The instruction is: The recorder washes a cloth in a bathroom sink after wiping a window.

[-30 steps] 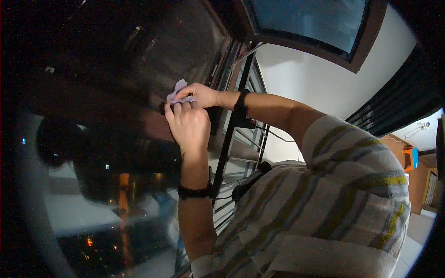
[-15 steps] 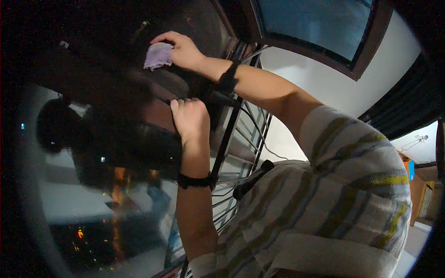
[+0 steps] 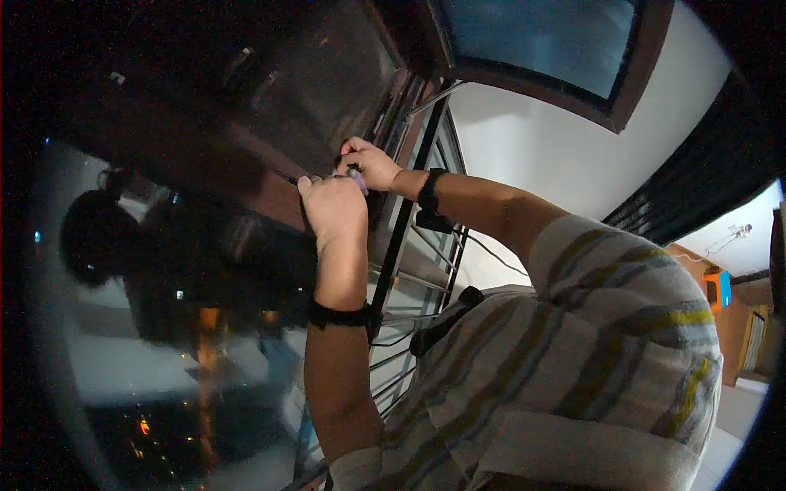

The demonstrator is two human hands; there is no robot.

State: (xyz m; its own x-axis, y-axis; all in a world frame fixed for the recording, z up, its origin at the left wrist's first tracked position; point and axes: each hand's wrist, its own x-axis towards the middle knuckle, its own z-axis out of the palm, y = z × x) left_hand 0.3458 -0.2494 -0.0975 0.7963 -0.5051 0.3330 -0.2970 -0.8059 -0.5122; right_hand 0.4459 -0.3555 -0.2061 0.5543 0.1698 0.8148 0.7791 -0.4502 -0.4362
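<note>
A dark glass window pane [image 3: 188,270] fills the left of the view, mirroring a dim outline of the person and a few orange lights low down. A brown window frame [image 3: 401,204] with thin metal bars runs past the hands, and beyond it a white wall [image 3: 557,155] rises to a second framed pane near the top. A striped shirt sleeve [image 3: 606,327] covers the shoulder at the right.

Both hands meet at the frame's edge. The left hand [image 3: 334,209] is raised with its back to the camera, fingers curled closed, a black band on its wrist. The right hand [image 3: 370,162] sits just above and to the right of it, fingers pinched shut, also with a dark wristband. Between them, touching both, shows a small scrap of pale purple cloth [image 3: 358,177], pressed close to the frame.

Most of the cloth is hidden behind the left hand's knuckles, so its shape and how it is folded cannot be made out. Which hand truly grips it is unclear. The fingertips of both hands are covered, and the frame behind them is lost in shadow.
</note>
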